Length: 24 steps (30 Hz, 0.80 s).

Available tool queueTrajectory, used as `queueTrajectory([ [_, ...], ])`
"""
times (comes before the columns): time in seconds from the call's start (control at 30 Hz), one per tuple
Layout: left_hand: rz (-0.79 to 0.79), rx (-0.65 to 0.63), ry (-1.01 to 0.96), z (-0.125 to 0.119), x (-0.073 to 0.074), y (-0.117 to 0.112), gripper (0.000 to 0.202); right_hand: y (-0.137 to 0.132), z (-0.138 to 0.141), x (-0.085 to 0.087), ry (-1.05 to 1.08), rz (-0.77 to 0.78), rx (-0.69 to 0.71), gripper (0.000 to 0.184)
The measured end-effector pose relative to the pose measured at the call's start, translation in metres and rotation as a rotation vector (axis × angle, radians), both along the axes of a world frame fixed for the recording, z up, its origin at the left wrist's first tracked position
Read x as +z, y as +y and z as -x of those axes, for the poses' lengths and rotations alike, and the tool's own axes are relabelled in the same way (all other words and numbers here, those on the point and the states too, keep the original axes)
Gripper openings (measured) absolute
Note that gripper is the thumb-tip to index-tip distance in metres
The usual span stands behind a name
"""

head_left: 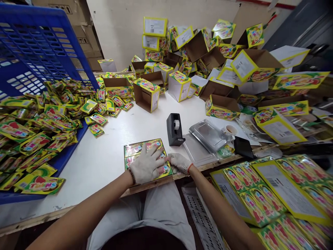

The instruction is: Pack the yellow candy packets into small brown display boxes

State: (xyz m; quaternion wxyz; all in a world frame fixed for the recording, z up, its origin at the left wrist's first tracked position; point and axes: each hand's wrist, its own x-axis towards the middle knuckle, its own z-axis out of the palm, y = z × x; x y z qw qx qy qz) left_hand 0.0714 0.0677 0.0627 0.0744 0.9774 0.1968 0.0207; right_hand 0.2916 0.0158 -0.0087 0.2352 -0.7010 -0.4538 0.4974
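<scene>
My left hand (147, 165), in a white glove, lies with fingers spread over a flat box of candy-style packets (132, 150) at the table's front edge. The packets are yellow and green with fruit pictures, laid in rows. At the box's right edge is my gloved right hand (179, 162), its fingers bent together; what they pinch, if anything, is hidden. Just beyond the hands stands a black tape dispenser (174, 130) with a white roll. Clear plastic trays (208, 134) lie right of it.
A blue crate (75, 52) on the left spills many small packets (39, 142). Open and closed display boxes (153, 90) pile along the back and right. A cup (231, 130) stands beside the trays. Filled boxes (260, 187) are stacked at lower right, near a white perforated basket (200, 218).
</scene>
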Motion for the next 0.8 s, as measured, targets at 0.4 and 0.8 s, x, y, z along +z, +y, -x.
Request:
queueTrajectory([
  [0.4,-0.267,-0.1,-0.334,0.092,-0.064,-0.003,0.045,0.054,-0.061,0.041,-0.466,-0.395,-0.407,0.026],
  [0.8,-0.344,0.116,-0.363,0.064,-0.065,0.014,0.04,0.005,-0.028,0.013,-0.32,-0.391,-0.637,0.026],
])
